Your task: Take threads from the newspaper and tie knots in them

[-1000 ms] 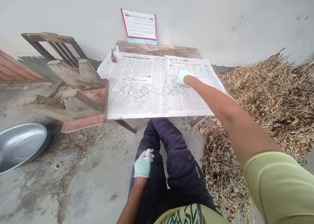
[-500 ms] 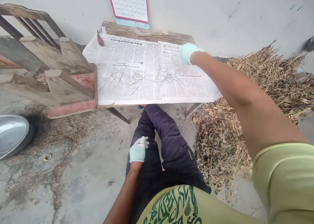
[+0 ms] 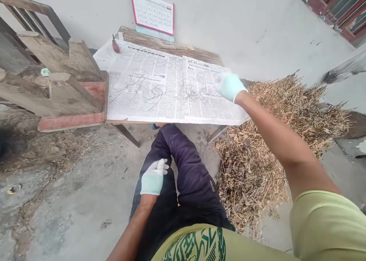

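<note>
My left hand (image 3: 154, 176), in a white glove with a pale green cuff, is over my left thigh. Its fingers are curled together, and whatever they may hold is hidden. My right hand (image 3: 229, 86), gloved the same way, is over the right part of the newspaper (image 3: 174, 114) covering the table. Motion smears its fingers, so their grip does not show. Thin dark wire-like strands lie on the paper: a tangle (image 3: 192, 90) left of my right hand, a looser bunch (image 3: 156, 92) at the middle, and faint rings (image 3: 161, 64) near the back.
A dark red bulb-shaped tool (image 3: 115, 45) lies at the table's back left. Behind stands a desk calendar (image 3: 154, 11) against the wall. An overturned wooden stool (image 3: 73, 97) adjoins the left edge. Dry stalks and leaves (image 3: 251, 169) are heaped on the right.
My right hand has moved down and toward me over the paper's right side. The view has shifted rightward, bringing a red window frame into sight. My left hand stays at my thigh.
</note>
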The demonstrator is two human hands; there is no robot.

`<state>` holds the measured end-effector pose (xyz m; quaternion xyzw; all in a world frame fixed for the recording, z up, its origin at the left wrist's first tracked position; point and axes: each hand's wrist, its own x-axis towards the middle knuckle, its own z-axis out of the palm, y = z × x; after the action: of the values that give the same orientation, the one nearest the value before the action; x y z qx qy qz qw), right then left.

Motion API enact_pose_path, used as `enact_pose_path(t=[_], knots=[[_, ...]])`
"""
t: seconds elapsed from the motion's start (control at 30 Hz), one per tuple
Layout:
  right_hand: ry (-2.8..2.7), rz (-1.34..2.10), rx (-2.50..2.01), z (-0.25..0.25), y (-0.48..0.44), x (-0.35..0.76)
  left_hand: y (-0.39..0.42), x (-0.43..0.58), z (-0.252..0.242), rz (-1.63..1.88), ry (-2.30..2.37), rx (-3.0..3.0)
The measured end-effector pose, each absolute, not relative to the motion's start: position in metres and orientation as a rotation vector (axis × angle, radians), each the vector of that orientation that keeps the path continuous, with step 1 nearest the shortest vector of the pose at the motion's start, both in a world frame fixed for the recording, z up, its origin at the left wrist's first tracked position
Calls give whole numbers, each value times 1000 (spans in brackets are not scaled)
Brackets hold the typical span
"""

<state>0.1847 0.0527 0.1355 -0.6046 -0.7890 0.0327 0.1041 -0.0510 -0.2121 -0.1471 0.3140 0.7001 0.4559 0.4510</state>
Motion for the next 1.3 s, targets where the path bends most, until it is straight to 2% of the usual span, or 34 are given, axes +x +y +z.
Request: enact_pose_path(t=[0.2, 0.33, 0.63, 0.9, 1.1, 1.3], knots=[[-2124, 274, -1664, 80, -54, 127, -188, -24, -26, 1386, 1516, 857], [-1892, 334, -1696, 41, -98, 93, -177, -19, 6, 1498, 1442, 781], [-1795, 846, -1542, 7, -129, 75, -185, -28, -18, 1552, 1462, 747], [-1688, 811, -1438, -11, -132, 84, -187, -20, -25, 1300, 1505, 765], [-1780, 872, -1441, -18, -128, 90, -183, -19, -37, 1330, 1507, 639], [-1881, 872, -1274, -16, -140, 100, -182, -28, -47, 1273, 1730, 781]])
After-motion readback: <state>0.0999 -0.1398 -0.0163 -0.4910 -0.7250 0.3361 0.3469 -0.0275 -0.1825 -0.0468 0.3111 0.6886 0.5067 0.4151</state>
